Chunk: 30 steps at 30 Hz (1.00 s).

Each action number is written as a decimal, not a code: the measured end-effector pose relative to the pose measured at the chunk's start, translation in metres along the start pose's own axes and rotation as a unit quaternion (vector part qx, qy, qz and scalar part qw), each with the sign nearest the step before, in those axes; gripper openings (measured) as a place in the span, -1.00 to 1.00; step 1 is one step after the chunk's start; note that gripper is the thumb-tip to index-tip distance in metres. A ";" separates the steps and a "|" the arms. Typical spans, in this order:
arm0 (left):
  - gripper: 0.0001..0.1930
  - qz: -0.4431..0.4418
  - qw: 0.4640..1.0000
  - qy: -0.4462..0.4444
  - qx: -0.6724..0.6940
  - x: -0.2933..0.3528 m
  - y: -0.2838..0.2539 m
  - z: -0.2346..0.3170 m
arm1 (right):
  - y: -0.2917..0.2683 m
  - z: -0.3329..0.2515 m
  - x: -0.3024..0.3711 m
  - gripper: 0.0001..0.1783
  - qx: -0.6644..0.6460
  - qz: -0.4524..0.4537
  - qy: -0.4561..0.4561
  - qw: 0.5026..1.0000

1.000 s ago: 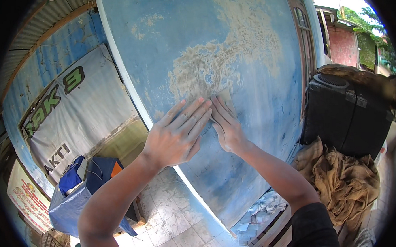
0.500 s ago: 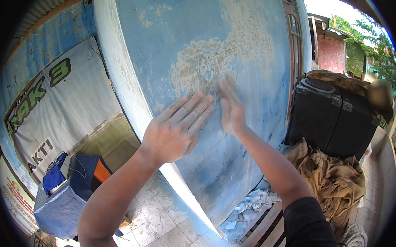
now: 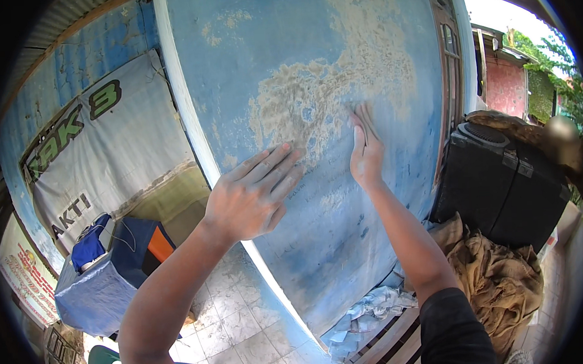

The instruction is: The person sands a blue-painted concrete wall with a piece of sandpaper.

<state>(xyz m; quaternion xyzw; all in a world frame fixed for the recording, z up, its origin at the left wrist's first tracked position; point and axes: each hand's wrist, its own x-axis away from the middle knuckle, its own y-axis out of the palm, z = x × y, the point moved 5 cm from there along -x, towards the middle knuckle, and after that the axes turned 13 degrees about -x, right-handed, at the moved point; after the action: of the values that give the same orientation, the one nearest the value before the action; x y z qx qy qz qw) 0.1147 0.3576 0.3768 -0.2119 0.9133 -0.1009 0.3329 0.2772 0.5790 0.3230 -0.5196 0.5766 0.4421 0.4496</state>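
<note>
Currently, left hand (image 3: 250, 197): flattened, fingers extended and lying side by side, tips directed between 1 and 2 o'clock; nothing shows in its hold, though the palm side is hidden

Right hand (image 3: 368, 154): turned nearly edge-on, fingers almost straight and close together, tips between 11 and 12 o'clock; it seems to have a thin piece under the fingertips, but blur leaves the firmness of hold untold

Thin grey piece (image 3: 349, 105): at the right fingertips, over the wall, between 11 and 12 o'clock from the middle of the right hand and a little short of 2 o'clock from the left; the right hand is clearly nearer

Piece's long axis: mostly covered and blurred, so neither its axis nor the way it points can be told

Rough grey patch (image 3: 323, 80): on the blue wall (image 3: 346, 244), towards 1 o'clock from the left hand and 11 o'clock from the right

Patch's long axis: roughly 7 to 1 o'clock, its ragged band leaning the way the left fingers lean

Key relation: both sets of fingertips at the patch's lower side, the left ones nearer its 7 o'clock end, the right ones at about 5 o'clock

Around: pale banner (image 3: 134, 156) at 10 o'clock from the left hand; black case (image 3: 500, 186) between 3 and 4 o'clock from the right, brown cloth (image 3: 503, 270) just below it
</note>
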 end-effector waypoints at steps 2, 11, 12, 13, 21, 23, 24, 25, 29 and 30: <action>-0.53 0.000 1.000 -0.004 -0.011 0.003 0.002 -0.002 | 0.012 -0.010 0.005 -0.44 -0.009 0.060 0.071 0.996; -0.46 -0.049 0.998 0.003 -0.034 0.006 0.007 0.000 | -0.001 -0.013 0.008 -0.57 -0.016 0.029 0.039 0.999; -0.54 -0.033 0.999 -0.006 -0.025 0.004 0.007 0.001 | 0.003 -0.021 0.009 -0.57 -0.020 0.021 0.041 0.999; -0.61 -0.015 1.000 -0.013 -0.016 0.002 0.004 0.001 | 0.005 -0.031 0.011 -0.56 -0.037 0.059 0.072 0.995; -0.52 -0.040 0.998 -0.012 -0.043 0.011 0.005 -0.006 | 0.029 -0.050 0.054 -0.46 0.016 -0.034 0.049 0.998; -0.54 -0.043 0.999 -0.012 -0.030 0.006 0.004 -0.001 | 0.000 -0.014 0.043 -0.44 -0.023 0.132 0.266 0.955; -0.55 -0.042 0.998 -0.012 -0.039 0.006 0.003 -0.001 | -0.004 -0.008 0.047 -0.43 -0.127 0.141 0.369 0.910; -0.56 -0.036 0.998 -0.009 -0.048 0.001 0.002 0.001 | -0.006 -0.019 0.044 -0.43 -0.125 0.142 0.370 0.910; -0.57 -0.029 0.998 -0.025 -0.041 0.006 0.003 -0.001 | 0.039 -0.096 0.045 -0.44 -0.035 0.058 0.124 0.990; -0.58 -0.034 0.998 -0.027 -0.041 0.006 0.001 -0.002 | 0.044 -0.096 0.050 -0.45 -0.028 0.059 0.123 0.990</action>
<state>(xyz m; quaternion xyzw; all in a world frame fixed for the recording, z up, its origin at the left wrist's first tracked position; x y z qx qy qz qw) 0.1087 0.3561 0.3743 -0.2585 0.8997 -0.0687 0.3450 0.2251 0.4784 0.2958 -0.5477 0.6441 0.4166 0.3339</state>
